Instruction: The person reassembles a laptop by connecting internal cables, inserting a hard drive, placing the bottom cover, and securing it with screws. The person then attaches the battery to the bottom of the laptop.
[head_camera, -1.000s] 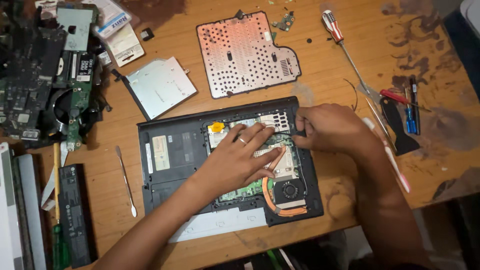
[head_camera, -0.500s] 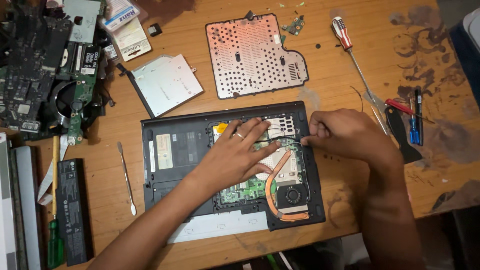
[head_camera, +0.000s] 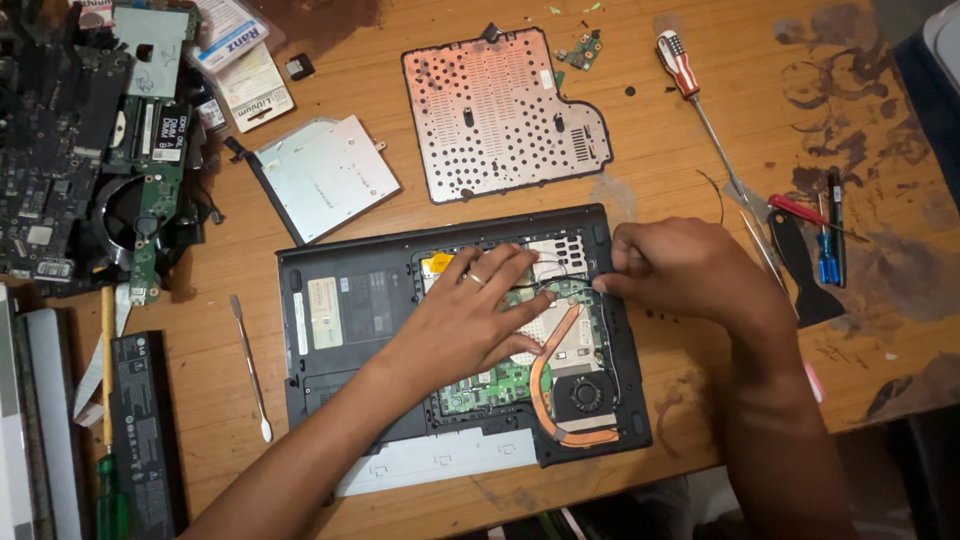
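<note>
The opened laptop (head_camera: 340, 320) lay bottom-up on the wooden desk (head_camera: 660, 190). The left hand (head_camera: 470, 320) rested flat on its exposed board, fingers (head_camera: 520, 262) spread apart. The right hand (head_camera: 680, 270) sat at the laptop's right edge, fingers pinched together on a thin black wire (head_camera: 560, 284) beside the copper heat pipe (head_camera: 545, 370).

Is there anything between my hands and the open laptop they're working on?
Nothing visible. The left hand lies flat on the exposed board of the laptop, and the right hand has its fingertips at the bay's right edge beside thin black wires.
</note>
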